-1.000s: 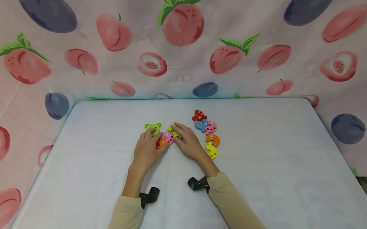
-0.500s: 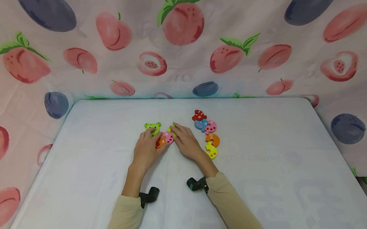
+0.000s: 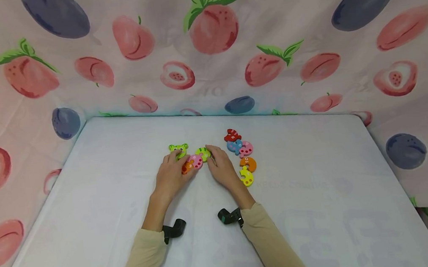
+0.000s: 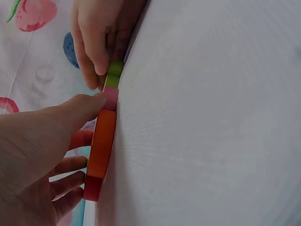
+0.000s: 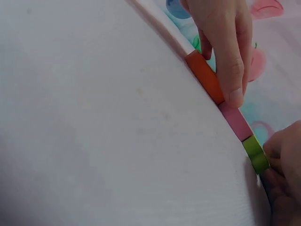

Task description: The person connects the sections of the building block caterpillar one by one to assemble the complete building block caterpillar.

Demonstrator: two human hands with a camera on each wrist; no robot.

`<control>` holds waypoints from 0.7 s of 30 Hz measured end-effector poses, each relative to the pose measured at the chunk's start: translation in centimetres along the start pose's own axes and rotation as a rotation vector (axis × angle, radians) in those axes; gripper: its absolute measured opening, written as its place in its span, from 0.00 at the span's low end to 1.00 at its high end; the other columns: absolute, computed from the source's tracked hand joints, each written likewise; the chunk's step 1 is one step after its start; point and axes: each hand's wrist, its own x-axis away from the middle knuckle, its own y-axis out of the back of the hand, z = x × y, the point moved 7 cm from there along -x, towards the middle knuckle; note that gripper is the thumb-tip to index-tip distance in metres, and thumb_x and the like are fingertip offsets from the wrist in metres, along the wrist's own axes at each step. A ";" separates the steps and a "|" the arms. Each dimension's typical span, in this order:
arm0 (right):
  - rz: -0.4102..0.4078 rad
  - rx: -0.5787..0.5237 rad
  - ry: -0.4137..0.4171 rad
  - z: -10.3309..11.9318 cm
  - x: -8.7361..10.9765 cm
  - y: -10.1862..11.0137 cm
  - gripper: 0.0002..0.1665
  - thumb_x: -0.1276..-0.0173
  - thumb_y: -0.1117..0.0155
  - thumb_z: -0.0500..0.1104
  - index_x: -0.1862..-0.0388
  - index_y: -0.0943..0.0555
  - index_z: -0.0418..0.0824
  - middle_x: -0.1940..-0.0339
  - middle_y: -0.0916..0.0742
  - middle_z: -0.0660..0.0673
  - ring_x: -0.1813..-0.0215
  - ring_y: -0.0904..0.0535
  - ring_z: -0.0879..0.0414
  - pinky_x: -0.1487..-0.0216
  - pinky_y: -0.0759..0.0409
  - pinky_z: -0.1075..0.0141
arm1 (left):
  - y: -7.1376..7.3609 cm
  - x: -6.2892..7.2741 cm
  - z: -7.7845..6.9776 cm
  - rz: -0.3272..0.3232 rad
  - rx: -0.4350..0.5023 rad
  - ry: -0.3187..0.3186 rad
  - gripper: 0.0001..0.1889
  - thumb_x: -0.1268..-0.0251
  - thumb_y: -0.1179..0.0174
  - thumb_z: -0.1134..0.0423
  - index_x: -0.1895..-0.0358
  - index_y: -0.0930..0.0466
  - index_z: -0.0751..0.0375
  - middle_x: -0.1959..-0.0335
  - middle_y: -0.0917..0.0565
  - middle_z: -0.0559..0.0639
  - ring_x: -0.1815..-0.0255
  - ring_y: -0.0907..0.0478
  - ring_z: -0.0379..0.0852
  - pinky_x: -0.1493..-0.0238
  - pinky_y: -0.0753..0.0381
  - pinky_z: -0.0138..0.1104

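Note:
My left hand (image 3: 169,175) lies over a joined row of flat wooden puzzle pieces. Its thumb is against a pink spotted piece (image 3: 197,161) and an orange piece (image 3: 186,167), with the other fingers round the far side. A green animal-face piece (image 3: 178,147) shows beyond those fingertips. In the left wrist view a red edge (image 4: 92,189) continues the row past the orange one. On the right, a striped green piece (image 3: 202,153) meets the pink one. My right hand (image 3: 222,168) is at that green piece's right edge, fingers loosely bent; contact there is hard to make out.
To the right of my right hand lie a red piece (image 3: 232,135), a blue piece (image 3: 234,147), another pink piece (image 3: 246,148), an orange piece numbered 10 (image 3: 249,163) and a yellow piece (image 3: 246,176). A fruit-print cloth (image 3: 209,78) hangs behind the white table (image 3: 127,192).
My right hand has drawn slightly to the right off the striped green piece, which now shows more fully beside the pink one. The left hand has stayed in place.

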 end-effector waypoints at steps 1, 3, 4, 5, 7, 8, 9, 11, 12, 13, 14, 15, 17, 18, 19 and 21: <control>0.003 0.011 0.000 -0.1 0.0 -0.1 0.27 0.25 0.50 0.42 0.28 0.34 0.42 0.28 0.27 0.44 0.28 0.32 0.48 0.27 0.32 0.54 | 0.0 0.0 0.0 -0.002 0.000 -0.001 0.32 0.39 0.36 0.45 0.34 0.26 0.56 0.30 0.33 0.59 0.31 0.37 0.58 0.32 0.30 0.51; 0.007 0.031 0.010 -0.2 0.0 -0.2 0.26 0.24 0.51 0.42 0.29 0.33 0.42 0.29 0.27 0.44 0.29 0.32 0.49 0.27 0.32 0.54 | 0.0 0.0 -0.1 -0.006 0.003 -0.003 0.31 0.39 0.36 0.45 0.35 0.26 0.56 0.30 0.33 0.59 0.31 0.37 0.59 0.32 0.30 0.51; 0.008 0.036 0.016 -0.3 -0.1 -0.3 0.26 0.24 0.51 0.42 0.29 0.33 0.42 0.29 0.27 0.44 0.29 0.32 0.49 0.27 0.32 0.54 | 0.0 0.0 -0.1 -0.007 0.003 -0.002 0.31 0.39 0.36 0.45 0.35 0.26 0.56 0.31 0.33 0.59 0.31 0.37 0.59 0.32 0.30 0.51; 0.006 0.039 0.019 -0.3 -0.1 -0.3 0.26 0.25 0.50 0.42 0.29 0.33 0.42 0.29 0.27 0.45 0.29 0.32 0.49 0.27 0.32 0.55 | 0.0 0.0 -0.1 -0.007 0.004 -0.001 0.31 0.39 0.36 0.46 0.35 0.26 0.56 0.31 0.33 0.59 0.31 0.37 0.59 0.32 0.30 0.51; 0.001 0.034 0.022 -0.3 0.0 -0.3 0.26 0.25 0.50 0.41 0.30 0.32 0.42 0.29 0.26 0.45 0.30 0.31 0.48 0.27 0.32 0.54 | 0.0 0.1 -0.1 -0.005 0.004 0.000 0.31 0.39 0.36 0.46 0.35 0.26 0.57 0.31 0.33 0.59 0.31 0.37 0.59 0.32 0.30 0.51; 0.000 0.031 0.023 -0.2 0.1 -0.2 0.26 0.25 0.49 0.41 0.30 0.32 0.42 0.29 0.26 0.44 0.29 0.31 0.48 0.27 0.32 0.54 | 0.0 0.1 -0.1 -0.005 0.004 0.000 0.31 0.39 0.36 0.46 0.35 0.26 0.57 0.31 0.33 0.59 0.31 0.37 0.59 0.32 0.31 0.52; 0.000 0.030 0.023 -0.2 0.1 -0.2 0.26 0.26 0.49 0.41 0.30 0.32 0.42 0.29 0.26 0.44 0.29 0.31 0.48 0.27 0.32 0.54 | 0.0 0.1 -0.1 -0.006 0.004 0.000 0.31 0.39 0.36 0.46 0.35 0.26 0.57 0.31 0.33 0.59 0.31 0.37 0.59 0.32 0.31 0.52; -0.003 0.036 0.020 -0.2 0.3 -0.1 0.27 0.26 0.48 0.42 0.30 0.32 0.43 0.29 0.26 0.45 0.29 0.31 0.48 0.27 0.32 0.54 | 0.0 0.1 -0.1 -0.008 0.002 -0.002 0.31 0.39 0.36 0.46 0.35 0.26 0.57 0.31 0.33 0.60 0.31 0.37 0.59 0.32 0.31 0.51; -0.006 0.039 0.019 -0.1 0.4 -0.1 0.27 0.26 0.47 0.42 0.30 0.32 0.43 0.29 0.26 0.45 0.29 0.31 0.48 0.27 0.32 0.54 | 0.0 0.1 -0.2 -0.009 0.001 -0.002 0.31 0.39 0.36 0.46 0.35 0.25 0.57 0.31 0.33 0.60 0.31 0.37 0.59 0.32 0.31 0.51; -0.008 0.041 0.017 -0.1 0.5 -0.1 0.27 0.26 0.47 0.42 0.30 0.32 0.43 0.29 0.26 0.45 0.29 0.31 0.48 0.27 0.32 0.54 | 0.0 0.1 -0.2 -0.010 0.000 -0.002 0.31 0.39 0.36 0.47 0.35 0.25 0.57 0.31 0.33 0.60 0.31 0.37 0.59 0.31 0.31 0.51; -0.011 0.044 0.014 -0.1 0.6 -0.1 0.27 0.27 0.46 0.43 0.29 0.32 0.43 0.29 0.26 0.45 0.29 0.31 0.49 0.27 0.32 0.54 | 0.0 0.2 -0.2 -0.012 0.000 -0.002 0.30 0.39 0.35 0.47 0.35 0.25 0.57 0.31 0.33 0.60 0.31 0.37 0.59 0.31 0.31 0.51; -0.015 0.046 0.012 -0.1 0.7 -0.1 0.27 0.26 0.46 0.43 0.29 0.32 0.43 0.29 0.26 0.45 0.29 0.31 0.49 0.28 0.32 0.54 | 0.0 0.2 -0.2 -0.013 -0.001 -0.002 0.30 0.39 0.35 0.47 0.36 0.25 0.57 0.31 0.33 0.60 0.31 0.37 0.59 0.32 0.31 0.51; -0.018 0.045 0.002 -0.1 0.9 -0.1 0.28 0.26 0.46 0.43 0.29 0.33 0.43 0.28 0.27 0.45 0.29 0.31 0.49 0.28 0.32 0.55 | 0.0 0.2 -0.3 -0.015 -0.001 -0.002 0.30 0.39 0.35 0.47 0.36 0.25 0.57 0.31 0.33 0.60 0.31 0.37 0.59 0.32 0.31 0.52; -0.018 0.041 -0.003 -0.1 1.1 0.0 0.28 0.27 0.46 0.43 0.29 0.33 0.43 0.28 0.27 0.45 0.29 0.31 0.49 0.28 0.32 0.55 | 0.0 0.2 -0.3 -0.016 -0.002 -0.003 0.30 0.39 0.35 0.48 0.35 0.25 0.57 0.31 0.33 0.60 0.31 0.37 0.59 0.32 0.31 0.52; -0.017 0.039 -0.009 -0.1 1.3 0.0 0.28 0.27 0.47 0.43 0.29 0.33 0.43 0.28 0.27 0.46 0.28 0.32 0.49 0.28 0.32 0.55 | 0.0 0.2 -0.3 -0.016 -0.003 -0.005 0.30 0.39 0.35 0.48 0.35 0.26 0.56 0.31 0.33 0.60 0.31 0.37 0.59 0.31 0.31 0.52; -0.016 0.026 -0.022 -0.1 1.5 0.1 0.28 0.27 0.46 0.43 0.28 0.33 0.44 0.27 0.28 0.46 0.28 0.32 0.50 0.28 0.31 0.55 | -0.1 0.2 -0.4 -0.013 -0.012 -0.012 0.30 0.38 0.36 0.48 0.34 0.27 0.54 0.30 0.34 0.61 0.30 0.38 0.60 0.31 0.32 0.53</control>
